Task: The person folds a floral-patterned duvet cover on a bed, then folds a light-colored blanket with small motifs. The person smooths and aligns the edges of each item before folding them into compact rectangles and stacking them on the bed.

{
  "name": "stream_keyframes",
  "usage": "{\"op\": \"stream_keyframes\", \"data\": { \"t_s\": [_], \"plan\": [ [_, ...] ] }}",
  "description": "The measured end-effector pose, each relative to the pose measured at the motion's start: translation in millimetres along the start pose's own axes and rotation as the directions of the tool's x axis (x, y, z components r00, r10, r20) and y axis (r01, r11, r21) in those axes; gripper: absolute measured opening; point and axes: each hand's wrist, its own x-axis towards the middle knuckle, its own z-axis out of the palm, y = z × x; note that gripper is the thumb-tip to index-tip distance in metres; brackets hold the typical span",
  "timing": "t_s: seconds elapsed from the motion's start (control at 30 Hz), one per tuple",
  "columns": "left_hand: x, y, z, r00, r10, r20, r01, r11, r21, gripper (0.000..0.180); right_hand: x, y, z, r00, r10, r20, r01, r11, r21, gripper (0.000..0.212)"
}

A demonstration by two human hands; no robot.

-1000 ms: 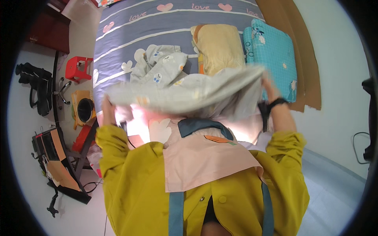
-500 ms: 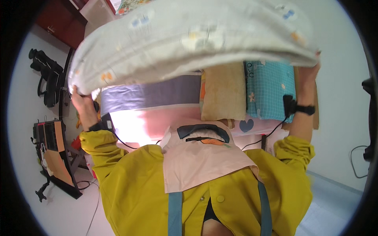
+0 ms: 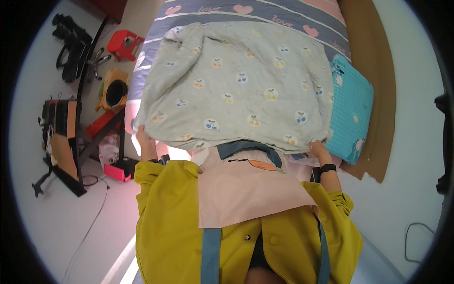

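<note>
Grey quilt, right hand apparently gripping it

A red stool is standing near a black office chair, while brown cardboard is running beside a white wall

Two hands, one left hand and one right hand; one grey cover reaching from between them to well beyond; one bed beneath it; three pink hearts showing on the bedding, far past both hands; one turquoise bundle just beside the right hand, on its outer side; one red stool and one black chair beyond the left hand, off to its left; one black wristband just behind the right hand; two blue straps, nearer the body than either hand.
</note>
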Motion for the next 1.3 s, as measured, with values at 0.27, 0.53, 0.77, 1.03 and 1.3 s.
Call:
{"op": "stream_keyframes", "data": {
  "t_s": [0.27,0.53,0.77,1.03,1.3],
  "plan": [
    [-112.2,-22.3,141.5,0.690,0.018,0.723,-0.721,0.105,0.685,0.049,-1.6,-239.6,-160.5,0.698,-0.516,-0.497,0.716,0.529,0.457,0.054],
    [-148.8,-35.8,163.6,0.361,-0.364,0.858,-0.894,0.128,0.430,0.039,17.7,-358.2,-150.5,0.792,-0.389,-0.471,0.608,0.571,0.552,0.046],
    [-95.2,-8.8,131.9,0.664,-0.664,0.344,0.375,0.694,0.615,0.056,10.9,-357.7,-132.5,0.739,-0.365,-0.567,0.674,0.377,0.636,0.031],
    [-47.4,-34.8,128.2,0.562,-0.681,0.469,0.599,0.726,0.337,0.038,-6.1,-370.6,-123.7,0.589,-0.574,-0.569,0.808,0.393,0.439,0.032],
    [-55.3,-22.1,147.9,0.557,-0.585,0.590,0.278,0.801,0.531,0.012,-6.4,-361.2,-130.9,0.673,-0.614,-0.414,0.723,0.426,0.544,0.033]
  ]
}}
